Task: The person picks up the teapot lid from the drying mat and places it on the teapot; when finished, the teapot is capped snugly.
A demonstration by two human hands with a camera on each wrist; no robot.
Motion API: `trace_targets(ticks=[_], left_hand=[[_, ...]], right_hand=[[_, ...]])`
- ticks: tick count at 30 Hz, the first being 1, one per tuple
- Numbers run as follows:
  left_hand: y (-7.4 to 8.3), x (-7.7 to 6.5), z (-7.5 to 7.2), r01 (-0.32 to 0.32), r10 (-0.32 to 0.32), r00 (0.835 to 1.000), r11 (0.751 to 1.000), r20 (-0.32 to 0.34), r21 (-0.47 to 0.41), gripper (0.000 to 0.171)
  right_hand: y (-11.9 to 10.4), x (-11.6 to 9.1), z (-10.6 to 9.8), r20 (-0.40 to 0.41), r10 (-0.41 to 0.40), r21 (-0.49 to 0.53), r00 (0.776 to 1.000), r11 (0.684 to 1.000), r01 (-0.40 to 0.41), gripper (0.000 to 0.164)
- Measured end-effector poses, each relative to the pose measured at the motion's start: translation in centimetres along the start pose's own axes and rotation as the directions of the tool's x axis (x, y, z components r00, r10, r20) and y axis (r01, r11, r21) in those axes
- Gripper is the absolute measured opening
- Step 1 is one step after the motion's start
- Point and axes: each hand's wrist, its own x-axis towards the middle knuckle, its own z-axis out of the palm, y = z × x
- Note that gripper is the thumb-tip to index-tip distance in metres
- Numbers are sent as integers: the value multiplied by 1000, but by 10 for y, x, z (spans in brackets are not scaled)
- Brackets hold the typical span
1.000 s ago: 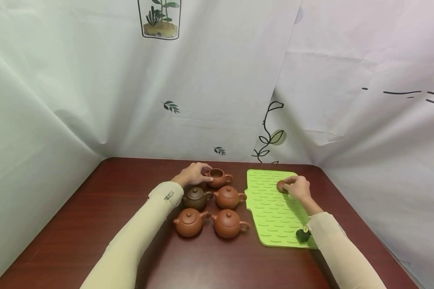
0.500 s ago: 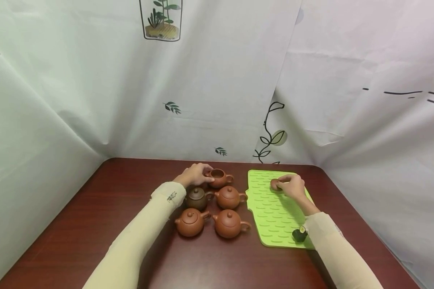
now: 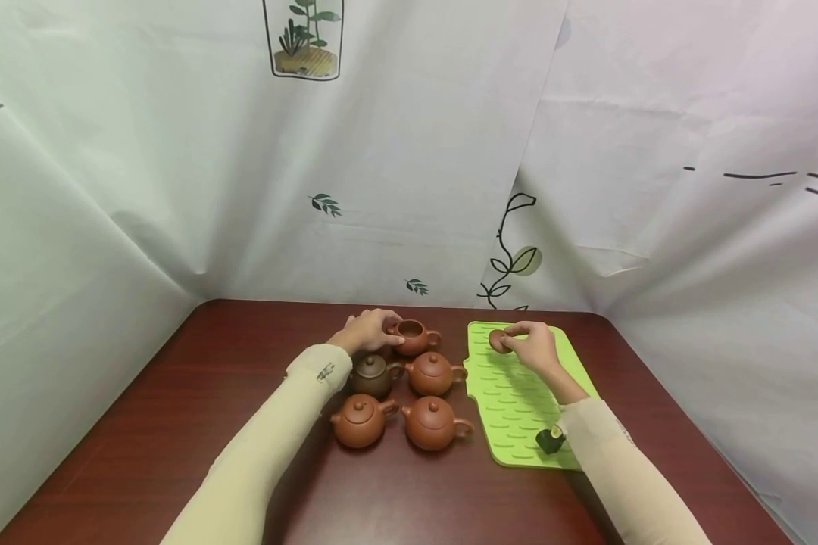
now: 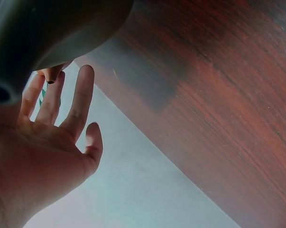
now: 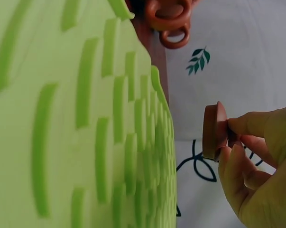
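At the back of the teapot group, my left hand [image 3: 370, 331] steadies a lidless reddish clay teapot [image 3: 416, 344] at its spout side, thumb and fingers on it. In the left wrist view a dark brown pot [image 4: 81, 40] hides part of that hold, with a small spout [image 4: 51, 73] showing behind it. My right hand [image 3: 535, 348] pinches a round clay teapot lid [image 3: 497, 341] by its knob, over the far left part of the green mat. The right wrist view shows the lid [image 5: 211, 133] on edge, apart from the mat.
In front of the lidless pot stand a dark brown teapot [image 3: 371, 380] and several reddish lidded ones, such as the nearest right teapot [image 3: 429, 424]. The ribbed green mat [image 3: 511, 424] lies right of them on the dark red table [image 3: 143, 424]. White printed cloth [image 3: 409, 151] encloses the table.
My right hand has carried the lid leftward across the mat, toward the teapots. My left hand keeps its place at the lidless teapot.
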Motion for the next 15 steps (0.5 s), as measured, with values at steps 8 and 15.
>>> trace_targets(ticks=[8, 15], left_hand=[[2, -1, -1, 9, -9, 1000, 1000, -13, 18, 51], [1, 2, -1, 20, -19, 1000, 1000, -10, 19, 51]], right_hand=[[-15, 1, 7, -4, -20, 14, 1000, 1000, 20, 18], [-30, 1, 13, 1, -55, 21, 998, 998, 55, 17]])
